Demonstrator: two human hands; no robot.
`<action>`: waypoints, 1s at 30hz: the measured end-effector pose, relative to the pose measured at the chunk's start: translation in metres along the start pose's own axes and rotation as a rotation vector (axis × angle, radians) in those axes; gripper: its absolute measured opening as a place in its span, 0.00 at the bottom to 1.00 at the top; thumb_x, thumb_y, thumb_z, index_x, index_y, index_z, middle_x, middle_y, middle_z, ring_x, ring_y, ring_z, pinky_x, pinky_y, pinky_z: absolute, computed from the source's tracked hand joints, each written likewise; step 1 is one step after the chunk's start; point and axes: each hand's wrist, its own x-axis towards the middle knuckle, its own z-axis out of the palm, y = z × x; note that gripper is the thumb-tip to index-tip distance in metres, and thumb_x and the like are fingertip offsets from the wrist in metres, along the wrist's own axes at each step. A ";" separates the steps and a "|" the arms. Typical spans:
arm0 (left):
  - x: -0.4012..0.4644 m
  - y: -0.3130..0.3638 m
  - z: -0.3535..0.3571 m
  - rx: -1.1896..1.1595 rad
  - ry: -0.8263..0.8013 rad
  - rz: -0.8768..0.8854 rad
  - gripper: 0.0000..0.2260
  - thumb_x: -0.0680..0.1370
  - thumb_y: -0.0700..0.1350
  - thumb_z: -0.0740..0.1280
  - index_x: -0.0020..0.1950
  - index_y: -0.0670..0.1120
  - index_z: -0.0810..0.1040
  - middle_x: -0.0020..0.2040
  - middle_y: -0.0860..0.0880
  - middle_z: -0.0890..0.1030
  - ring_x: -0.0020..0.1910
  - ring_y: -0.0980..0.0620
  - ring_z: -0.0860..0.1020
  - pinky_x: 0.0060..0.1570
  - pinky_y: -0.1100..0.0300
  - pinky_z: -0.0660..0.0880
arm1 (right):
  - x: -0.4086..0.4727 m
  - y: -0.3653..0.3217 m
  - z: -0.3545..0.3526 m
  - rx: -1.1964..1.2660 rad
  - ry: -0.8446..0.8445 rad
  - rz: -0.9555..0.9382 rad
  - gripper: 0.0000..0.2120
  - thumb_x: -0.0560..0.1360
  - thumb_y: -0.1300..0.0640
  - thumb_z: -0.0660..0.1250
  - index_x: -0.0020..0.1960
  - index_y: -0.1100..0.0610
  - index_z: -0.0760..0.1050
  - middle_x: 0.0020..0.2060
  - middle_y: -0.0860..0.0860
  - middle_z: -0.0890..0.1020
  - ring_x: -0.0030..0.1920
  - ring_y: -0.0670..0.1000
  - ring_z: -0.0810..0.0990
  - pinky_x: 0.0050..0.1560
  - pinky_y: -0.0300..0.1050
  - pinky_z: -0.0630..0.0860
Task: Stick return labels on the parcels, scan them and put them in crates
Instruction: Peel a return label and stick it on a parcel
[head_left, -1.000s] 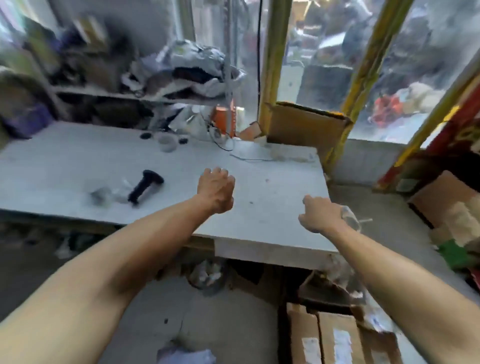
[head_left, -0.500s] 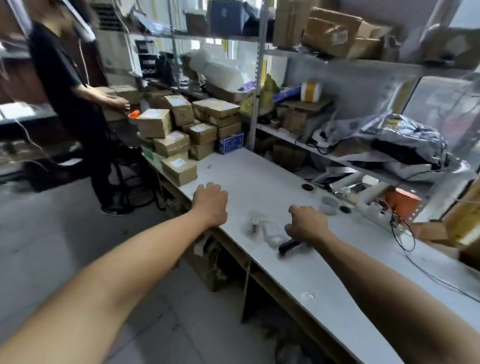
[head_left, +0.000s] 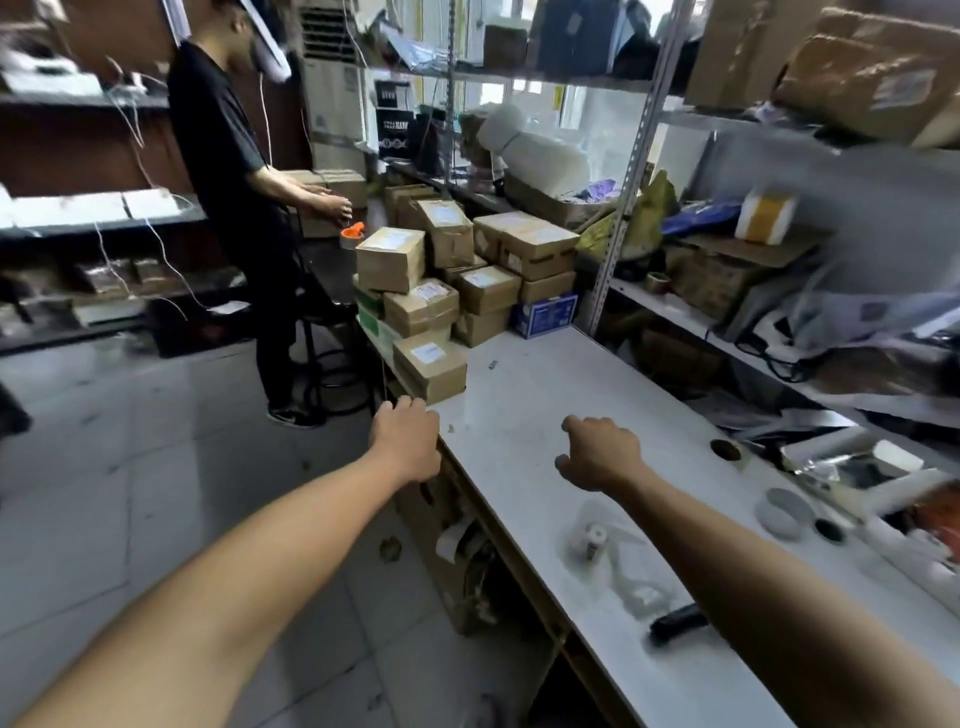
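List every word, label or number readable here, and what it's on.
None reads for certain.
White labels on the stacked parcels: too blurred.
Blue box: print too small.
Dark carton on the far shelf: pale lettering, unreadable.
Shelf box label: blurred.

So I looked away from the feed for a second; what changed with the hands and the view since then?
The view swung left along the table to the stacked parcels. The right hand, which was over the black scanner half a second ago, has moved off it toward the parcels. The left hand stays loosely curled, holding nothing.
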 end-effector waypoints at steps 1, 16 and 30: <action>0.016 -0.002 -0.001 -0.013 0.001 -0.004 0.20 0.80 0.52 0.61 0.69 0.46 0.72 0.67 0.44 0.73 0.66 0.44 0.69 0.62 0.51 0.68 | 0.017 0.000 0.000 0.003 -0.006 -0.001 0.22 0.78 0.46 0.65 0.69 0.54 0.70 0.61 0.54 0.79 0.61 0.58 0.76 0.55 0.50 0.73; 0.241 -0.043 -0.026 -0.007 0.122 0.041 0.20 0.78 0.55 0.64 0.66 0.46 0.74 0.65 0.45 0.74 0.66 0.45 0.70 0.63 0.50 0.69 | 0.270 -0.014 -0.020 0.130 -0.008 -0.050 0.21 0.78 0.48 0.66 0.68 0.55 0.71 0.61 0.55 0.79 0.61 0.57 0.77 0.51 0.49 0.74; 0.388 -0.126 0.005 -0.255 0.141 0.024 0.17 0.76 0.51 0.63 0.63 0.46 0.73 0.64 0.46 0.73 0.65 0.45 0.70 0.59 0.49 0.69 | 0.429 -0.075 -0.004 0.278 -0.067 -0.037 0.18 0.78 0.47 0.67 0.65 0.52 0.72 0.54 0.51 0.80 0.51 0.51 0.79 0.49 0.46 0.81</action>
